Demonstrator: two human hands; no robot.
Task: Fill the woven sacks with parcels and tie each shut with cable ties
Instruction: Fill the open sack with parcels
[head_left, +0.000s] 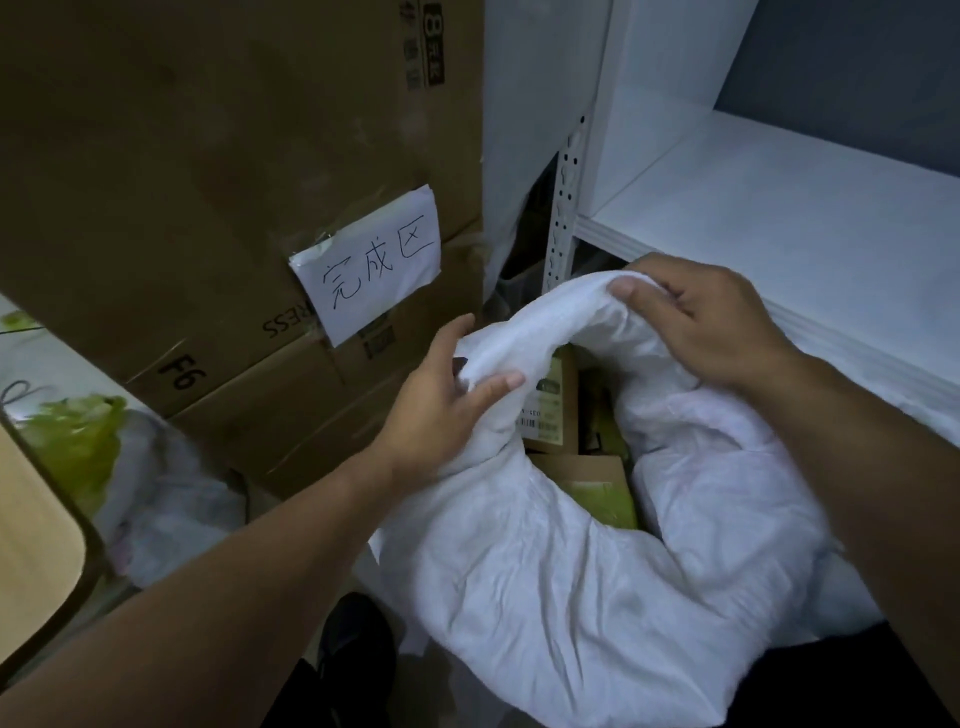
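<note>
Left hand (441, 400) and right hand (706, 322) both gripping rim of white woven sack (545, 571), fingers curled; cardboard parcels (550, 415) inside.

Access to the parcels (550, 410) is through the sack mouth (582, 364), narrowed by both gripping hands and hemmed by stacked cartons (208, 208) at left and the white shelf (779, 218) at right.
</note>
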